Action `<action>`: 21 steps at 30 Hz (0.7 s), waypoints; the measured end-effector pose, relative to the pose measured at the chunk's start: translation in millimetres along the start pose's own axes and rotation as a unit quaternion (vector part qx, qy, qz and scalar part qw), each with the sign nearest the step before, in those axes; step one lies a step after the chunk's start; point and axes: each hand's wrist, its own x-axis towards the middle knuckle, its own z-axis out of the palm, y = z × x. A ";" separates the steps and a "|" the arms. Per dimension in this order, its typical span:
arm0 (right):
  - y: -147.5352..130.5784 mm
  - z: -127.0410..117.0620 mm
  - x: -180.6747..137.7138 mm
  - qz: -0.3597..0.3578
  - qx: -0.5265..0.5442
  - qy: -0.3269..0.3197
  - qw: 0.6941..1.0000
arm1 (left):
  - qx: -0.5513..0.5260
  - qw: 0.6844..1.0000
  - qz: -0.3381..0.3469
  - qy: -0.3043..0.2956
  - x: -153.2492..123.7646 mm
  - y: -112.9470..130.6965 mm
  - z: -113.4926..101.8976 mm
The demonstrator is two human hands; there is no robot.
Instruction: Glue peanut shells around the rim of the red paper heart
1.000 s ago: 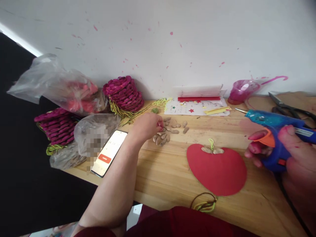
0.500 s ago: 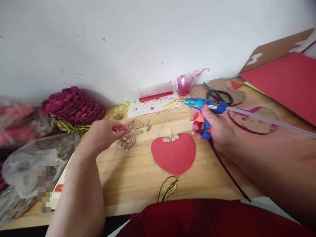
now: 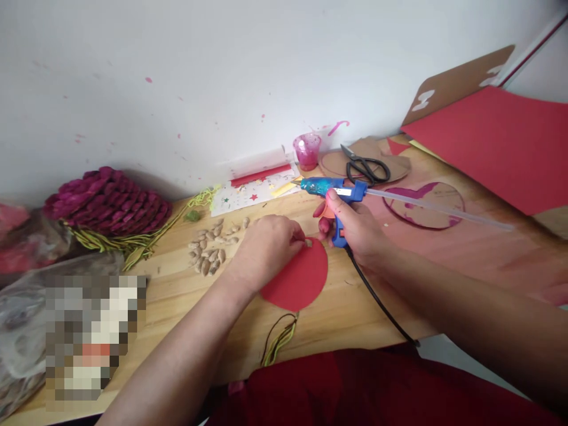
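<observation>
While the right hand (image 3: 361, 232) is wrapped firmly round the handle of the glue gun (image 3: 322, 187), its nozzle (image 3: 297, 182) pointing left beyond the red cutout (image 3: 299, 281), the left hand (image 3: 270, 245) curls its fingers down at the cutout's far edge, beside a small pale piece (image 3: 309, 243); whether that grip pinches anything, I cannot tell. The cutout lies on the table (image 3: 177, 302), right of the loose peanuts (image 3: 205, 267). Best to press lightly so the cutout cannot slide, hold the possibly hot nozzle clear of the left knuckles, and leave the cord (image 3: 369, 289) slack toward the near edge
</observation>
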 end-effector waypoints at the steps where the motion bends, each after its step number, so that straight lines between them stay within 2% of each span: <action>1: 0.1 -0.1 0.2 -0.001 0.000 0.000 1.000 | 0.010 1.000 0.004 0.004 0.7 -0.4 2.3; 8: 1.0 -0.7 0.1 0.006 0.001 -0.008 1.000 | 0.028 0.999 0.013 0.036 2.7 -2.6 8.4; 15: 1.2 -1.5 0.0 0.003 -0.007 -0.011 1.000 | 0.014 0.999 0.000 0.038 2.6 -0.3 12.6; 21: 0.2 -0.9 -1.1 0.011 -0.003 -0.001 1.000 | -0.055 0.996 -0.001 0.073 -4.4 -10.7 12.2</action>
